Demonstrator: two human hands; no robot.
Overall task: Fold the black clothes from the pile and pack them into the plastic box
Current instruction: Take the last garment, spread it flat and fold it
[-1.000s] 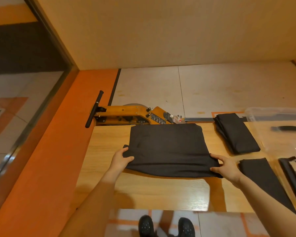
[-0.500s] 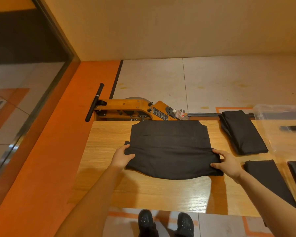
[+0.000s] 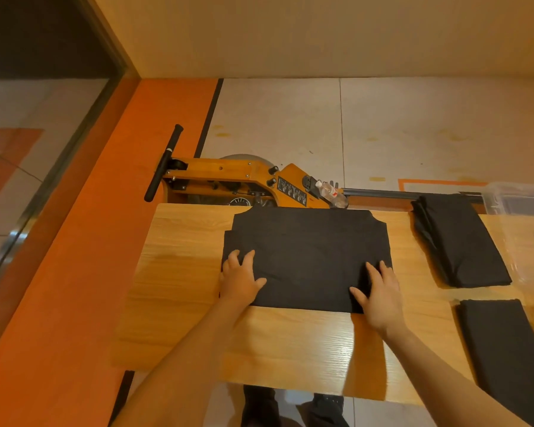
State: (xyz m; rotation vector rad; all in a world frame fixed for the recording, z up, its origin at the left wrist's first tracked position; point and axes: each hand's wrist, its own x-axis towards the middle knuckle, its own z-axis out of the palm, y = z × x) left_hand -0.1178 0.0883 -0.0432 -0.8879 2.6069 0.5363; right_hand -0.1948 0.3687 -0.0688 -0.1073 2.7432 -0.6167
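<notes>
The wooden bench carries everything, with an orange rowing machine on the floor just behind its far edge; the black garment being worked lies in the middle of the bench, and half a second ago its near hem was pinched at both corners, whereas now that edge has been carried up and laid over, so the piece is shorter front to back with a straight crease nearest the person; I take this to mean one fold is done and the piece is being pressed flat before a further fold or a move to the box; to the right a folded black piece lies near the far edge, and another black piece nearer the person is cut off by the frame; the plastic box shows only as a clear corner at the far right, its inside impossible to read; the left hand lies flat, fingers spread, on the garment's left edge; the right hand likewise rests flat near the right corner, gripping nothing.
</notes>
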